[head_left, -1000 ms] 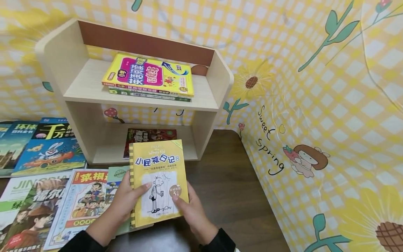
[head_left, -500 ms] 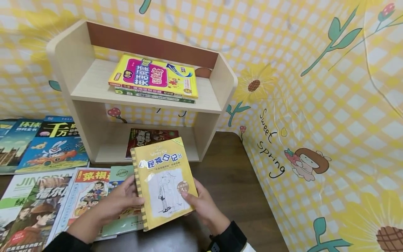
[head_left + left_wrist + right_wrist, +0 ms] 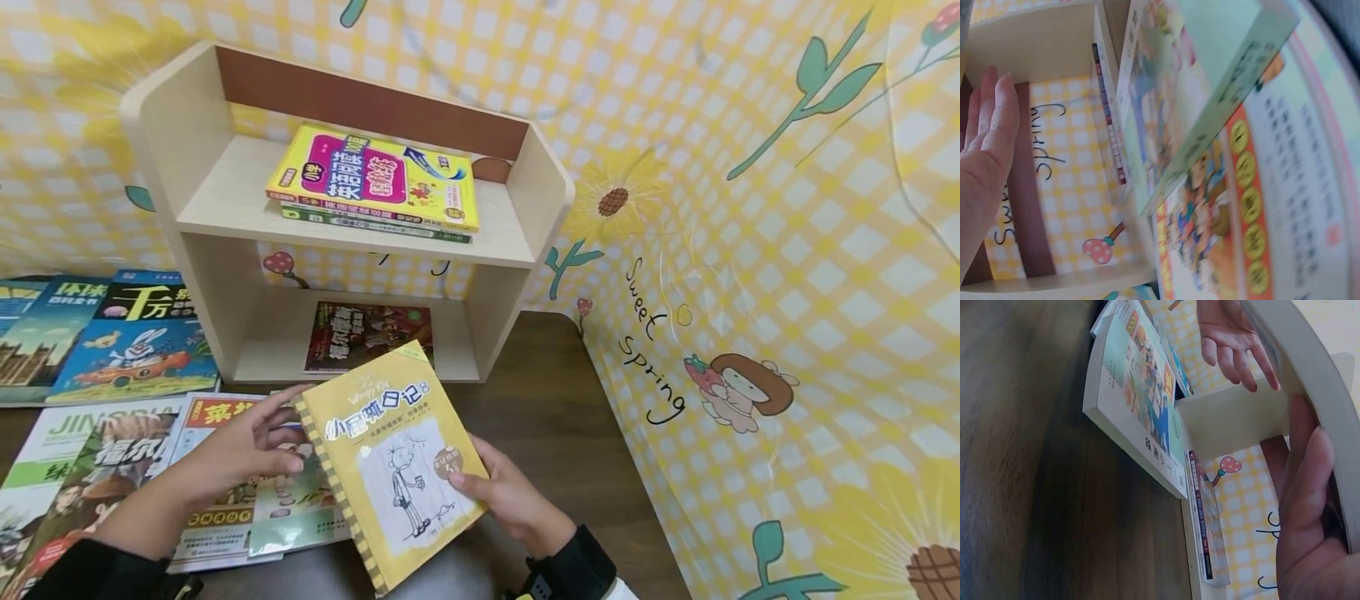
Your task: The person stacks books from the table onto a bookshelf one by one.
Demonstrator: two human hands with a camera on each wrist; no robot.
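While the yellow book is tilted above the table edge, the scene sorts by size like this:

Backdrop: a yellow checked cloth (image 3: 787,275) with flowers and the words "Sweet Spring" hangs behind and to the right.

Table: a dark wooden table (image 3: 555,433) carries everything else.

Shelf: a pale wooden shelf unit (image 3: 352,233) stands at the back of the table, with two levels.

Upper level: a stack of books (image 3: 375,187) lies flat, a yellow and pink cover on top.

Lower level: one dark red book (image 3: 369,337) lies flat inside.

Spread books: several picture books (image 3: 112,392) lie flat on the table to the left of the shelf, some overlapping; a green-covered book (image 3: 296,508) lies nearest the hands.

Yellow book: the yellow book (image 3: 396,462) with a striped spine and a cartoon boy on the cover is held in front of the shelf, above the table, its top corner turned toward the lower level.

Right hand: the right hand (image 3: 510,500) grips the yellow book at its right edge, thumb on the cover and fingers curled underneath.

Left hand: the left hand (image 3: 247,446) hovers just beside the book's left edge, fingers spread and relaxed, holding nothing; whether a fingertip touches the spine cannot be told.
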